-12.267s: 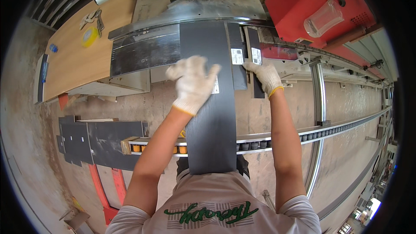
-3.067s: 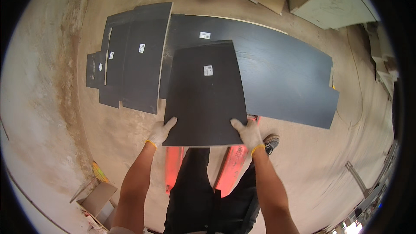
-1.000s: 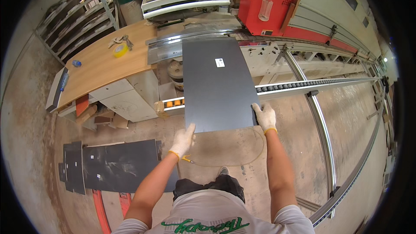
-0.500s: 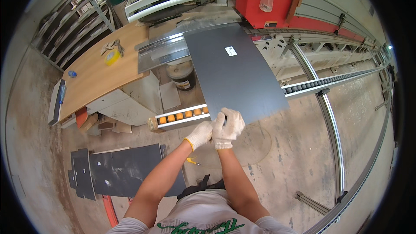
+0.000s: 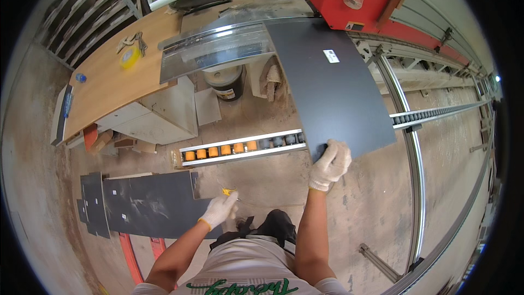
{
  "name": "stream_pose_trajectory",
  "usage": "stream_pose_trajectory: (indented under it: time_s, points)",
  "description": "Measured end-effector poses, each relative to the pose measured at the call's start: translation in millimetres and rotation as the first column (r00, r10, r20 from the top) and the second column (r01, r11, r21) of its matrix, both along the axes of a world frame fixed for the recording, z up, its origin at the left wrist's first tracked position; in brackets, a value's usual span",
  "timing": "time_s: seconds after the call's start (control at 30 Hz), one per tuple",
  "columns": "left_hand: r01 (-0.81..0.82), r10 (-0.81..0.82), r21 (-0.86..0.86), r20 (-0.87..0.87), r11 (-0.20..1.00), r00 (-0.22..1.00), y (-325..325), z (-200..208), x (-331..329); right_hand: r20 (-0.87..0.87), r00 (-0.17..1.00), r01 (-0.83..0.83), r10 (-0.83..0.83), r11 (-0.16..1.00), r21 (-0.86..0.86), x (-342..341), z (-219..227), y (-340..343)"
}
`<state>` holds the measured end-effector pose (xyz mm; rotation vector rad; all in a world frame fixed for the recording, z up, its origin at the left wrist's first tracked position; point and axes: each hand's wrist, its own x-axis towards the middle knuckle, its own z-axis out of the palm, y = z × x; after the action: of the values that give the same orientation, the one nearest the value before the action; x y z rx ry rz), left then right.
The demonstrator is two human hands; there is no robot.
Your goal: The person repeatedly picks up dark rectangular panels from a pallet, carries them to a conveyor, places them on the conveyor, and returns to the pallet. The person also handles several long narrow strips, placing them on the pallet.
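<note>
A large dark grey panel (image 5: 338, 98) with a small white label lies across the roller rail, its near edge toward me. My right hand (image 5: 329, 165), in a white knitted glove, is closed on the near left corner of this panel; a dark spot shows by the fingertips. Apart from the panel, my gloved left hand (image 5: 219, 210) is low in front of my body, fingers loosely spread with nothing visible in them. Just beyond its fingertips is a small yellow tool (image 5: 228, 191), which looks like an air gun, partly covered by the hand.
The roller rail (image 5: 243, 148) has orange and black rollers. Several dark panels (image 5: 150, 202) are stacked low at the left, above red bars (image 5: 130, 257). A wooden table (image 5: 114, 71) holds yellow tape (image 5: 130, 57). A red machine (image 5: 355, 0) stands at the far right; a black bucket (image 5: 226, 83) stands under the bench.
The panel has shifted right along the rail, uncovering black rollers. My right hand has moved right with it; my left hand has come away from the right and dropped to the lower left.
</note>
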<state>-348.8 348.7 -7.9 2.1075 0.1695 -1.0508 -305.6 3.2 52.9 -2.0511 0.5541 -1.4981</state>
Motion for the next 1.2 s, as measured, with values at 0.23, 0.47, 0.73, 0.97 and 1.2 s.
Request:
stream_pose_trajectory:
  time_s: [0.23,0.47,0.73,0.97,1.2]
  points:
    - [-0.083,0.082,0.059,0.011,0.995,0.997,-9.0,-25.0,-39.2,-0.069,0.996,0.059,-0.059,0.998,-0.005,-3.1,-3.5,-87.3]
    - [-0.125,0.126,-0.060,0.021,0.990,0.992,-77.7,11.1,-63.3,-0.109,0.993,0.050,-0.039,0.993,0.105,-8.5,-4.5,-177.1]
    - [-0.113,0.098,0.057,0.213,0.992,0.972,-18.9,-6.7,-152.2,-0.389,0.881,0.165,-0.271,0.945,-0.283,-0.1,-47.0,-343.9]
    - [-0.361,0.336,0.145,0.169,0.921,0.927,35.2,18.8,-242.7,-0.731,0.578,0.236,-0.363,0.932,-0.276,3.0,14.5,-331.2]
    - [-0.492,0.427,0.071,0.402,0.868,0.810,127.7,-12.1,-308.7,-0.653,0.701,-0.319,0.287,0.945,0.073,-82.3,-146.8,-92.4]
